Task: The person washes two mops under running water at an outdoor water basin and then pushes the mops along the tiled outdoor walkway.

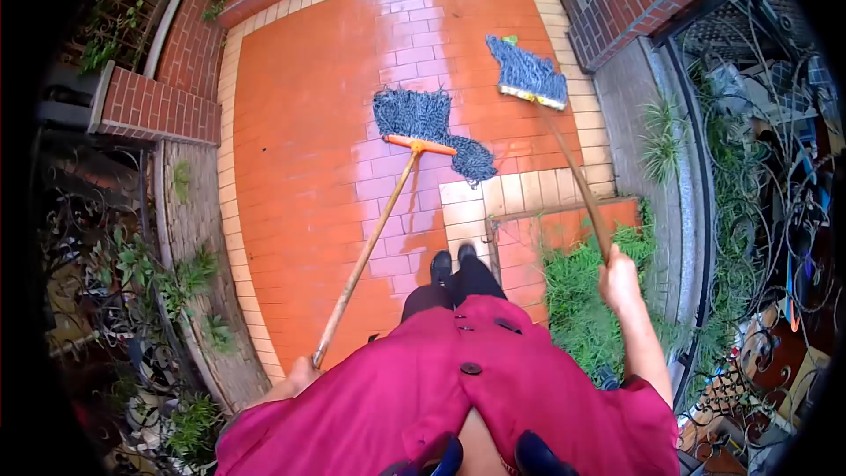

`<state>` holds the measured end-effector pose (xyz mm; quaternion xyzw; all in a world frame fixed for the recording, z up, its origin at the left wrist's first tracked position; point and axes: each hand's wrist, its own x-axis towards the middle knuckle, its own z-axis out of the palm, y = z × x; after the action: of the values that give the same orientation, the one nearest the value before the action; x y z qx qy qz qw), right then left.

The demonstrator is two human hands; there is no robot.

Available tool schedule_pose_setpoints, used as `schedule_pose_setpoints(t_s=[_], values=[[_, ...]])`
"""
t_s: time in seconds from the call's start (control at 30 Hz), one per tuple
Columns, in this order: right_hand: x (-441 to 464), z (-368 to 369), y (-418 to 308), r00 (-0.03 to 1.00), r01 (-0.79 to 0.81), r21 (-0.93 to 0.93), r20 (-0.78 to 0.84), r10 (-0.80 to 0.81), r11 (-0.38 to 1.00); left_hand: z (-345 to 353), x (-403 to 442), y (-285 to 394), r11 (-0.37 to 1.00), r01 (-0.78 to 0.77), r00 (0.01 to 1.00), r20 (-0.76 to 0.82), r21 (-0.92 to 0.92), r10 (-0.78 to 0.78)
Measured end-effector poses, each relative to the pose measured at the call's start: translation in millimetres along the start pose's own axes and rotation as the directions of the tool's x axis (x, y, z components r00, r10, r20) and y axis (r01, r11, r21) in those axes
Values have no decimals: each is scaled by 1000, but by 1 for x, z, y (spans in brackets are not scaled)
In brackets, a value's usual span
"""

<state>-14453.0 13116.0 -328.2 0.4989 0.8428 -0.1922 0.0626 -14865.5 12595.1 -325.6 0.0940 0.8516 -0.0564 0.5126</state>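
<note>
Low on the left, my left hand (304, 375) grips the end of a wooden handle. That handle belongs to a mop with an orange head bar (421, 145) and grey-blue strings (414, 113), which lie spread on the wet tiles, some trailing to the right. My right hand (621, 278) is wrapped round a second wooden handle (585, 198). At its far end a mop with a whitish-yellow bar has similar grey-blue strings (529, 69), on the floor near the right border. A small yellow-green bit shows at the top of those strings.
Orange tiles (300, 123) flank a shiny pink strip (414, 26), with cream tile borders. A planter with green plants (586, 291) stands by my right side. Brick pillars (154, 106) and low walls (648, 115) line both sides. My shoes (441, 266) stand near the planter.
</note>
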Motion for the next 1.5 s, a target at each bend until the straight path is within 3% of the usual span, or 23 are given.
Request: schedule_pose_setpoints(t_s=[0.13,0.23,0.33,0.47,0.57,0.8,0.9,1.07,1.2,1.43,1.5], values=[[-63,7,11,998,-28,-25,51,29,999,68,1,-22,999,-43,997,-58,29,45],[-119,14,33,999,36,-44,-25,-37,998,106,0,-21,998,-35,993,-113,43,39],[-151,14,44,987,-111,-65,105,117,992,135,-2,-12,998,-27,984,-176,55,36],[-161,61,76,988,-114,-83,91,122,990,161,-2,5,999,-36,964,-263,29,42],[-144,44,72,981,-181,-106,50,187,978,169,5,27,998,-63,945,-320,3,61],[-31,-1,84,991,-134,-133,-23,132,982,137,75,132,981,-196,904,-388,-9,177],[30,-18,80,989,-145,-101,-43,141,984,86,103,209,965,-221,934,-314,-143,168],[160,-46,85,994,-71,-86,-95,63,994,31,220,299,965,-258,922,-314,-55,229],[275,-79,91,994,9,-89,-112,-18,996,-61,200,421,964,-251,956,-181,-91,232],[452,-128,131,990,79,-140,-108,-95,987,-97,241,563,956,-269,939,-256,-121,231],[503,-143,139,986,101,-137,-115,-117,985,-113,252,601,958,-225,962,-195,-180,189]])
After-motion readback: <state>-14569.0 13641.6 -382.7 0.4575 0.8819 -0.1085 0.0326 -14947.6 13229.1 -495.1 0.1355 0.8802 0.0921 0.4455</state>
